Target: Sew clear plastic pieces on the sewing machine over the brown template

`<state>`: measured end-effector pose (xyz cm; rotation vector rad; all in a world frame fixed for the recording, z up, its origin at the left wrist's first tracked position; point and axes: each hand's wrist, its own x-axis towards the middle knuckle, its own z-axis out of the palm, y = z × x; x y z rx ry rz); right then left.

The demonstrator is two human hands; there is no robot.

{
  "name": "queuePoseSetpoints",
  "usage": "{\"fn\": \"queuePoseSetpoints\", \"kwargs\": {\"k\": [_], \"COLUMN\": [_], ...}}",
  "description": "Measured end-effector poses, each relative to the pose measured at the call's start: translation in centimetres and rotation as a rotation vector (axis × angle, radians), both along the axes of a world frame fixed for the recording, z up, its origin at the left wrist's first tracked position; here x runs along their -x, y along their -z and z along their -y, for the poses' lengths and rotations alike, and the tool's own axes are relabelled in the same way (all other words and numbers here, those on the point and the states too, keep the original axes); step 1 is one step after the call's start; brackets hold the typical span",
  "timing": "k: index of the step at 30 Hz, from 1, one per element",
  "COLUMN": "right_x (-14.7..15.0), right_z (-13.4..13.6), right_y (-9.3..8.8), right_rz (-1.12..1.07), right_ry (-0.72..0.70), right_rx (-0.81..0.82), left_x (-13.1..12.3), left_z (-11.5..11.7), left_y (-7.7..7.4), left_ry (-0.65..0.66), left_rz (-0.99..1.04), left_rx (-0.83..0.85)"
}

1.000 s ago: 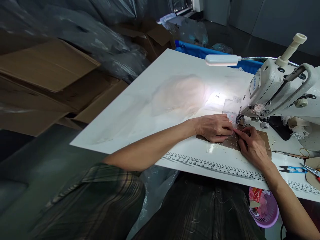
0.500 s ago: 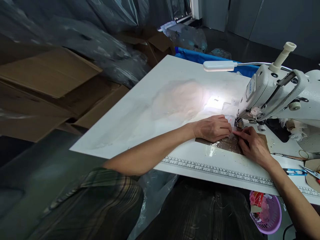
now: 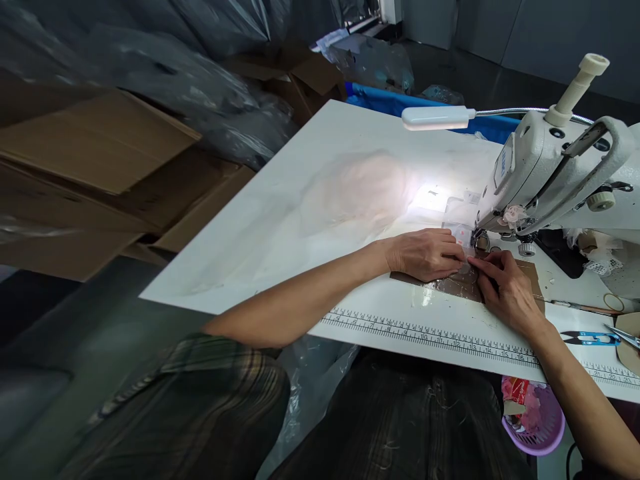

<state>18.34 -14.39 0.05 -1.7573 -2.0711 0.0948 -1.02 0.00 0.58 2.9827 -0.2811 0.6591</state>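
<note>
The fingers [image 3: 450, 252] of your left hand [image 3: 423, 255] lie pressed together, flat on a clear plastic piece [image 3: 456, 223] beside the foot of the sewing machine [image 3: 545, 167]. The fingers [image 3: 483, 265] of your right hand [image 3: 506, 291] curl, tips meeting the left ones; whether they pinch the plastic cannot be told. The plastic lies under both sets of fingertips, over brown cardboard [image 3: 534, 280], and runs back into bright glare. Its edges are hard to make out, and your hands hide its near part.

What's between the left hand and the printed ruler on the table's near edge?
Head view: the edge of the brown sheet under the left hand, then a shiny clear patch on white tabletop before the ruler.
</note>
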Motion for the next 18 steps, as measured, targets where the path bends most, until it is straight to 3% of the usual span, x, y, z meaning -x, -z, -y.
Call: {"fn": "queuePoseSetpoints", "kwargs": {"k": [7, 18], "right_x": [-0.02, 0.33], "right_z": [0.10, -0.14], "right_y": [0.16, -0.43], "right_rz": [0.060, 0.182], "right_ry": [-0.029, -0.028], "right_rx": [-0.043, -0.017], "left_x": [-0.03, 0.09], "left_z": [0.29, 0.49], "left_y": [-0.55, -0.65], "left_ry": [-0.052, -0.066], "left_rz": [-0.078, -0.044], "left_rx": [0.085, 0.029]}}
